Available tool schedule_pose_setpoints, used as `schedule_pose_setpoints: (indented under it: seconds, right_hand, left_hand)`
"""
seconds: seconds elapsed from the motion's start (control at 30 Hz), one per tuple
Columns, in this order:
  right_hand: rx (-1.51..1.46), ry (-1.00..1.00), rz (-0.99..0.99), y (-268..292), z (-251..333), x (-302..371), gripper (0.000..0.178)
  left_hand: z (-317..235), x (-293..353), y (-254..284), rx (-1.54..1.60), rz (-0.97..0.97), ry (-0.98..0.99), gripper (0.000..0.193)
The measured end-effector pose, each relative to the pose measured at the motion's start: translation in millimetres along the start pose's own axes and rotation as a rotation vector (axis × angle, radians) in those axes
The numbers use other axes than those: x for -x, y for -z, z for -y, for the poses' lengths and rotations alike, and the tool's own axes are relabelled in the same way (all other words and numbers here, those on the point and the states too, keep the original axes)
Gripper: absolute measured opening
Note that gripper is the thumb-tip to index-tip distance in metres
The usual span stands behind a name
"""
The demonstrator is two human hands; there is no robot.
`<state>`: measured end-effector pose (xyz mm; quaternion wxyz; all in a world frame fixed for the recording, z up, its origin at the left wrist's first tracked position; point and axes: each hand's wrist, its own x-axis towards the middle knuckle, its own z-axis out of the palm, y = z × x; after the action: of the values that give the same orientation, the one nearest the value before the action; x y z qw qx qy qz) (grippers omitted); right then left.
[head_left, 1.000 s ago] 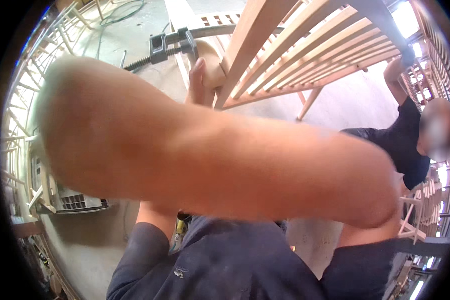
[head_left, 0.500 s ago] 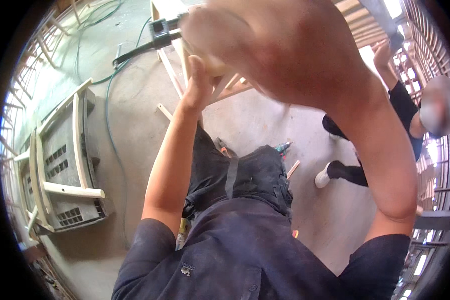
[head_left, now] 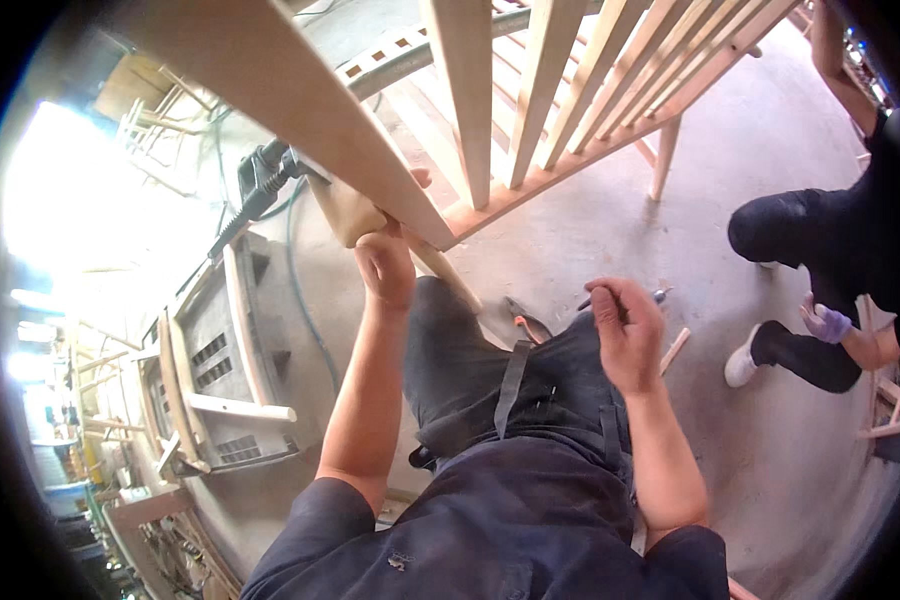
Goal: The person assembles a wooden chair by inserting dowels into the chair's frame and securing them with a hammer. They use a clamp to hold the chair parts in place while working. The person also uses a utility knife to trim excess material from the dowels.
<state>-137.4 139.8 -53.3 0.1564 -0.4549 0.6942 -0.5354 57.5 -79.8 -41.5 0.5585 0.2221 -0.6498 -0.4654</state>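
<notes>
Left hand is closed around the near end of the wide rail of a slatted wooden frame, with one fingertip showing on the rail's right side; the rest of the grip is hidden behind the wood. Right hand hovers over the right thigh, well apart from the frame, fingers curled in and thumb toward them. Something small and dark shows at those fingertips, and whether it is held cannot be told.

The wide rail's long axis slants from far left down to the near middle, its near end pointing toward the person. From that corner a narrower rail runs off to the far right, and the slats stand on it in a row, reaching away to the far side. The whole frame lies beyond both hands: its corner touches the left one, while the right one is nearer and to the right.

Just left of the corner are a rounded tan block and a dark screw clamp, whose threaded bar points near and left. Pliers lie between the legs. On the right, a co-worker's gloved hand is well apart.
</notes>
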Motion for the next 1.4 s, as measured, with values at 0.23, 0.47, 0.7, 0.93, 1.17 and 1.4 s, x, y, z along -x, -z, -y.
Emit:
schedule_pose_setpoints:
  seconds: [0.23, 0.47, 0.7, 0.93, 1.17, 1.4]
  right_hand:
    - [-0.366, -0.203, 0.206, -35, -12, 7, 0.014]
    - [-0.547, -0.273, 0.206, -41, -48, 12, 0.015]
    - [-0.931, -0.374, 0.184, -56, 5, -22, 0.021]
    - [-0.858, -0.132, 0.14, -76, 54, -61, 0.025]
    - [-0.928, -0.116, 0.096, -110, 97, -98, 0.028]
    - [-0.765, -0.105, 0.162, -115, 101, -111, 0.033]
  left_hand:
    - [0, -13, -23, 0.04, -0.153, -0.077, 0.114]
    - [-4, -8, -28, 0.197, -0.267, -0.062, 0.109]
    - [-23, -6, -17, 0.367, -0.137, 0.013, 0.112]
    - [-29, -5, -19, 0.374, -0.244, 0.137, 0.094]
    - [-32, 0, 1, 0.381, -0.178, 0.273, 0.07]
    - [-34, 5, 10, 0.435, -0.168, 0.292, 0.061]
